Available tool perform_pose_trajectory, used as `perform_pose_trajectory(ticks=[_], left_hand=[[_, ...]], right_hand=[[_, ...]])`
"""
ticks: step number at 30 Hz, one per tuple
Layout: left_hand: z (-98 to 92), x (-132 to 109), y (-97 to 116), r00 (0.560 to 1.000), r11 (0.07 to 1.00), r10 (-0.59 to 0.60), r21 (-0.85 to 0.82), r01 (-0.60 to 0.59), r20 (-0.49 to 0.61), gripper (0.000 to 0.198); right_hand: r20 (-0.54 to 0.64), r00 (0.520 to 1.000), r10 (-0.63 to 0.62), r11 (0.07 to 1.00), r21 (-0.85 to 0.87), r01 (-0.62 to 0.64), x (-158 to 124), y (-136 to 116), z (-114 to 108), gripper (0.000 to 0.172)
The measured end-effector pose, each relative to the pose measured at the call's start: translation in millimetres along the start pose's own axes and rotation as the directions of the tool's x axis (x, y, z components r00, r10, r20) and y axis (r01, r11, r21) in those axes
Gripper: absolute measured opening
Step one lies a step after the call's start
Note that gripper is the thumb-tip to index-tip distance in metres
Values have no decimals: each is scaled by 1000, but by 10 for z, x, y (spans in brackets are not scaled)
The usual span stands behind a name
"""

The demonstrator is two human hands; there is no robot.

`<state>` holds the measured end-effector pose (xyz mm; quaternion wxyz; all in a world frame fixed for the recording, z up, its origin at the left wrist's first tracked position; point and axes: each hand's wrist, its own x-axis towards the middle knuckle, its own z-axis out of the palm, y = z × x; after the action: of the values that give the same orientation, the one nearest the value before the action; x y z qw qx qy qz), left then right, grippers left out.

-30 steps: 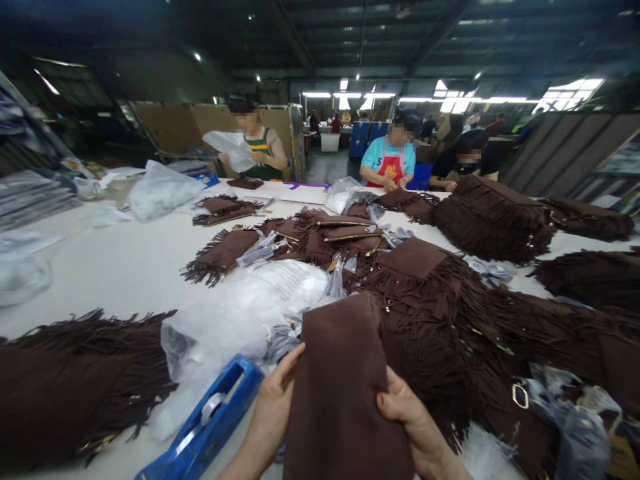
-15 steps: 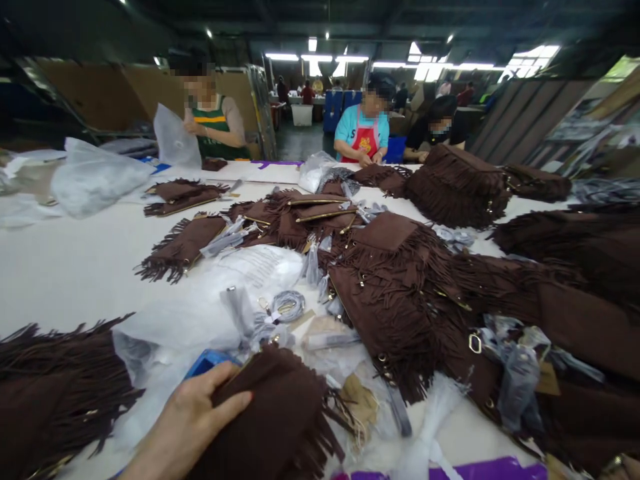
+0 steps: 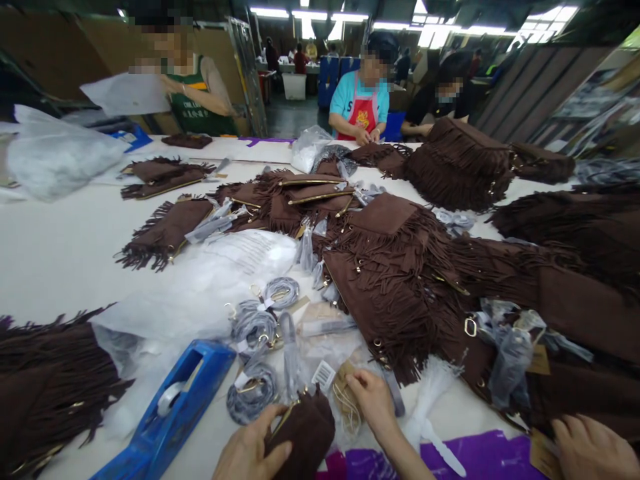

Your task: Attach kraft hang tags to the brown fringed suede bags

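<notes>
In the head view, my left hand (image 3: 253, 445) grips a small dark brown fringed pouch (image 3: 305, 433) near its gold zipper, with the thumb on the pouch's face. My right hand (image 3: 373, 400) is just right of it, fingers closed on the edge of a kraft hang tag (image 3: 344, 389) with pale string. A white barcode label (image 3: 324, 376) sits between the pouch and the tag. Wrapped grey straps (image 3: 253, 393) lie coiled left of the pouch. A blue tape dispenser (image 3: 173, 407) stands farther left.
A heap of brown fringed bags (image 3: 390, 287) covers the middle and right. White plastic fasteners (image 3: 437, 400) and purple plastic (image 3: 470, 453) lie in front. Another person's hand (image 3: 595, 447) is at the lower right. Co-workers stand across the white table (image 3: 65, 260).
My left hand has moved right and down with the pouch, uncovering the tape dispenser and coiled straps. My right hand has come into view at the tag. The view has tilted down.
</notes>
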<state>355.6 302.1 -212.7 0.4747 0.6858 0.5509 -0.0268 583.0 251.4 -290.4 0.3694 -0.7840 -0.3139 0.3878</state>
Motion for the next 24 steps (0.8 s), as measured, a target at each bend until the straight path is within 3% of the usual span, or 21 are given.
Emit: perform_pose_trajectory(ticks=[5, 8, 11, 13, 15, 18, 20, 22, 24], left_hand=[[35, -23, 16, 997, 996, 53, -71, -56, -51, 34], [173, -13, -49, 981, 990, 91, -91, -108, -174, 33], [270, 25, -31, 902, 960, 252, -28, -279, -351, 36], [289, 71, 91, 861, 910, 377, -36, -412, -340, 36], [298, 141, 293, 871, 879, 396, -154, -451, -289, 40], [355, 292, 594, 943, 853, 210, -424, -305, -257, 53], [437, 403, 682, 985, 740, 104, -651, -170, -139, 57], [532, 500, 643, 993, 590, 109, -807, -33, 38, 51], [598, 573, 507, 971, 538, 169, -841, 56, 172, 46]], right_hand=[[30, 995, 91, 950, 299, -96, -71, -134, -136, 27], [85, 972, 219, 764, 604, -225, -122, -352, -280, 31], [137, 958, 251, 621, 737, -268, -158, -592, -314, 37], [178, 959, 222, 589, 759, -277, -182, -719, -289, 36], [227, 956, 183, 578, 762, -292, -212, -812, -252, 33], [289, 947, 142, 556, 768, -318, -254, -902, -209, 31], [311, 942, 131, 531, 780, -331, -260, -924, -197, 31], [309, 940, 146, 515, 788, -339, -235, -897, -205, 33], [277, 942, 191, 507, 794, -336, -175, -809, -232, 36]])
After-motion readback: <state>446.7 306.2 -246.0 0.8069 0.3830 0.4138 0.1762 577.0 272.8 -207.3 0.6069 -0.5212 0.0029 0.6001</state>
